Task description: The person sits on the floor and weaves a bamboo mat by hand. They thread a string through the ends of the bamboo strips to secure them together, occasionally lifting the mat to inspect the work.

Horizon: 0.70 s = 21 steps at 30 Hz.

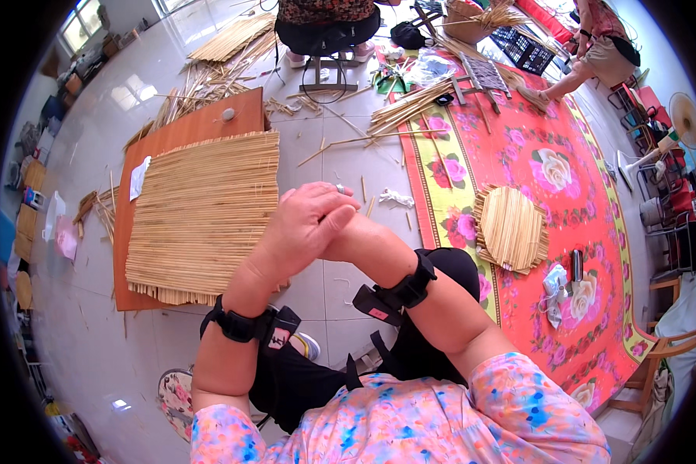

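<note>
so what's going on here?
The person's left hand rests over the right hand, with nothing visible held in either. Nearest them, left of centre, a straw-coloured mat of thin parallel stalks lies on a reddish-brown flat board. To the right, a roughly octagonal straw-coloured stalk panel lies on a red and yellow floral sheet. Another person sits ahead; loose pale stalks lie about the floor.
</note>
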Tool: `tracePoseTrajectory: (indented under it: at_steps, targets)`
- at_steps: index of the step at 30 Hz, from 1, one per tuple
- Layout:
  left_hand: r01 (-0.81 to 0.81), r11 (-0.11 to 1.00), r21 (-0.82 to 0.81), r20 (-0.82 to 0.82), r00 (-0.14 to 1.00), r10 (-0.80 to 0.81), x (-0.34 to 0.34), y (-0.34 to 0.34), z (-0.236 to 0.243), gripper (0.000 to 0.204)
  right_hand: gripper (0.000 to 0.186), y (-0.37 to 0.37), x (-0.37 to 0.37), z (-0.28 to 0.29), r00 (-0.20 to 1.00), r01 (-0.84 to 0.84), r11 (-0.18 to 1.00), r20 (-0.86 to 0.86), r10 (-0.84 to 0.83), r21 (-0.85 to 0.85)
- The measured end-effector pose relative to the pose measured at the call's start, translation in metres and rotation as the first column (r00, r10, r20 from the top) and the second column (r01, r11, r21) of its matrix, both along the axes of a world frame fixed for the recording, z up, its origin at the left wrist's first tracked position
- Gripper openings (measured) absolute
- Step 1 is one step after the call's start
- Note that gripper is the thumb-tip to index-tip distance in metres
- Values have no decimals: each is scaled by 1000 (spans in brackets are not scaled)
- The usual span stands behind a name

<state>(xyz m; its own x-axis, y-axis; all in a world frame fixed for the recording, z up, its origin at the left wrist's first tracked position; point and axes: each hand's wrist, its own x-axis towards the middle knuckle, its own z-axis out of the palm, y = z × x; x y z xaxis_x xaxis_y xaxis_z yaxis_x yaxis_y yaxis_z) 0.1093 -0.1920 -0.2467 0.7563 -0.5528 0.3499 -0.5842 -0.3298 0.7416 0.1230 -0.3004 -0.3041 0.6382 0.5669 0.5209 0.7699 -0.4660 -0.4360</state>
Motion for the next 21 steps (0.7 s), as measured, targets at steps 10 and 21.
tracePoseTrajectory:
  at_steps: [10,21]
  targets:
    - [-252,845,-471,-552,832,-59,17,37,7,32,15,-2,-5,43,973,-139,990,-188,137,3]
    - [-358,657,-664,-644,720,-258,7,15,13,51,19,-3,-1,58,636,84,798,-649,418,596]
